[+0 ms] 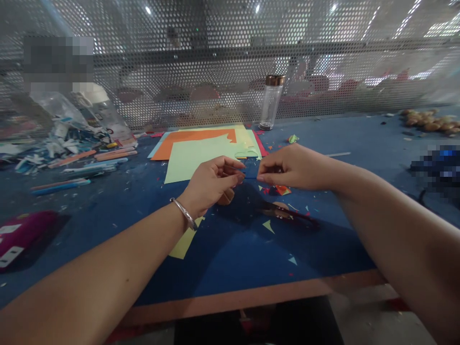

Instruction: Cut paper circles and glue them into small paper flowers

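Above the blue tabletop, my left hand point(215, 183) has its thumb and fingertips brought together, with a silver bangle at the wrist. Facing it a short gap away, my right hand point(283, 167) is closed in a pinch. Whatever either hand holds is too small or hidden to make out. Under my left palm a brown, rounded thing point(226, 197) shows in part. Dark-handled scissors point(283, 211) lie below my right hand among paper scraps. A light green sheet of paper point(194, 155) lies beyond my left hand, over an orange sheet point(208, 135).
A clear bottle point(271, 103) stands at the back before a perforated metal screen point(223, 72). Pens point(115, 153) and a purple pouch point(27, 235) lie left. A yellow paper strip point(183, 244) sits near the front. Brown rounded things point(431, 122) are piled far right.
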`<state>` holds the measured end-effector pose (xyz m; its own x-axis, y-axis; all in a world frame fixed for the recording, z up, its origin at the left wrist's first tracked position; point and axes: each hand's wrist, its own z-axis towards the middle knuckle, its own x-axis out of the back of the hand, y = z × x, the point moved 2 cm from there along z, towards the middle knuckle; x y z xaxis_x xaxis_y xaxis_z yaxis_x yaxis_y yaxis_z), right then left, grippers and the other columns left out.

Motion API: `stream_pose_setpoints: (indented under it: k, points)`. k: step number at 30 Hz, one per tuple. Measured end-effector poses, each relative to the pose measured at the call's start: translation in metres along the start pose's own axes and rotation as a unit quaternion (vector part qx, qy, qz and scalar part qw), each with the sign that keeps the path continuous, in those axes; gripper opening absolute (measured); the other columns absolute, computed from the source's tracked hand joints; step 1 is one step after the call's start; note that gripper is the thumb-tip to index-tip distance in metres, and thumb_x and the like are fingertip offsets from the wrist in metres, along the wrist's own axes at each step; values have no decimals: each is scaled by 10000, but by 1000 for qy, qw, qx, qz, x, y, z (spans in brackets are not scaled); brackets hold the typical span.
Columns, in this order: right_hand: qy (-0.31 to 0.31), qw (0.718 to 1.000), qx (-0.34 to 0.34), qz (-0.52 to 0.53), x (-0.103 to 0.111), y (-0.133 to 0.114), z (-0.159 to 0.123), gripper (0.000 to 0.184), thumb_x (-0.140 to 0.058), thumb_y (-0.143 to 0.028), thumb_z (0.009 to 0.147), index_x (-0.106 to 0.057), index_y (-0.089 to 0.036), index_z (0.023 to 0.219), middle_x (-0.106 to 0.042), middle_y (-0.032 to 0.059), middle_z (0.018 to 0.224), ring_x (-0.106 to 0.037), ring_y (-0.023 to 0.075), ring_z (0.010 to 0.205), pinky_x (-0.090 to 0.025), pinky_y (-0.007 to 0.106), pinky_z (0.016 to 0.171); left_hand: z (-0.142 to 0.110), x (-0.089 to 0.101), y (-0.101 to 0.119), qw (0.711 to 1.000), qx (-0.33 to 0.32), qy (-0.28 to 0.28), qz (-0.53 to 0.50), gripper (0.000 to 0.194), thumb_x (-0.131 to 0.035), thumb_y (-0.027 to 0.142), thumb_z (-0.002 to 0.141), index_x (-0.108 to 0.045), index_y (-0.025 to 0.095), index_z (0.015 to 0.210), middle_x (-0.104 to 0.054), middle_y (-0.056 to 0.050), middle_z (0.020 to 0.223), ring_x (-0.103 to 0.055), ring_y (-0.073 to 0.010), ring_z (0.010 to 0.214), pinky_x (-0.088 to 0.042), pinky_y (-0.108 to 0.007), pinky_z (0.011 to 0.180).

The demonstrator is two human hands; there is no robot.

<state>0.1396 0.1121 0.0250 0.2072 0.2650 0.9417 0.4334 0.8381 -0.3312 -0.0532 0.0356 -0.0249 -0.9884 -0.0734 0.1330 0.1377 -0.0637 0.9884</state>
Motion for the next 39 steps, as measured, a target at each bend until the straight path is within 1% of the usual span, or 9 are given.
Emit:
stream_pose_setpoints:
  k: [2,4,8,13,17,22,25,31,39]
  points:
    - [1,1000,-3,5,1,1,0,284,-571,-403,903,-697,-188,765,-640,-2,639,-504,118,557,-313,279,562,1,1,1,1000,-14,-6,-14,293,-827,263,756,-700,167,1003,-715,-35,825,-677,-142,766,-534,-273,710]
    - [-1,1000,-5,5,2,2,0,282,-572,-406,903,-710,-188,788,-658,5,658,-520,122,567,-321,281,566,1,1,2,1000,-12,-14,-23,303,-824,272,765,-696,158,1015,-713,-30,813,-688,-147,797,-534,-282,753]
    - [-10,1000,-2,0,3,1,-1,309,-563,-424,907,-713,-187,776,-654,4,649,-519,123,560,-322,279,557,0,1,3,999,9,-25,-47,274,-798,243,793,-684,149,1024,-704,-19,805,-690,-137,770,-537,-282,745]
    - [-8,1000,5,-3,5,1,-2,287,-571,-397,907,-707,-185,770,-652,2,641,-517,126,568,-323,280,565,1,3,4,997,18,-5,-74,204,-756,180,819,-679,142,1004,-703,-14,825,-681,-115,721,-545,-280,749]
    - [-4,1000,4,-9,7,0,-3,288,-569,-392,903,-701,-183,755,-652,4,640,-513,124,563,-326,283,564,2,4,4,995,32,-6,-94,172,-738,159,834,-673,133,991,-708,-17,829,-687,-114,723,-550,-272,745]
    - [-2,1000,-12,-7,9,1,-5,302,-576,-417,900,-696,-181,753,-625,-7,610,-502,118,553,-335,281,564,3,6,4,991,46,-18,-127,285,-748,67,786,-647,128,1045,-735,-33,871,-713,-128,763,-562,-285,785]
    - [-4,1000,-18,-11,9,2,-6,308,-569,-415,906,-700,-177,762,-629,-6,616,-507,115,555,-342,278,568,3,6,3,991,50,-22,-125,341,-750,32,766,-631,129,1071,-741,-38,869,-729,-145,785,-560,-297,799]
    - [-10,1000,-5,-26,11,3,-6,298,-571,-399,905,-717,-169,783,-641,-2,625,-512,114,556,-345,275,577,3,6,2,994,51,-2,-97,309,-767,66,784,-629,132,1052,-730,-37,794,-730,-161,770,-546,-300,762]
    - [2,1000,-17,-23,12,5,-6,257,-593,-373,895,-701,-174,774,-652,-3,644,-521,117,579,-338,281,580,4,8,2,997,33,32,-60,306,-775,53,752,-642,121,1019,-691,-7,740,-669,-124,717,-497,-270,714]
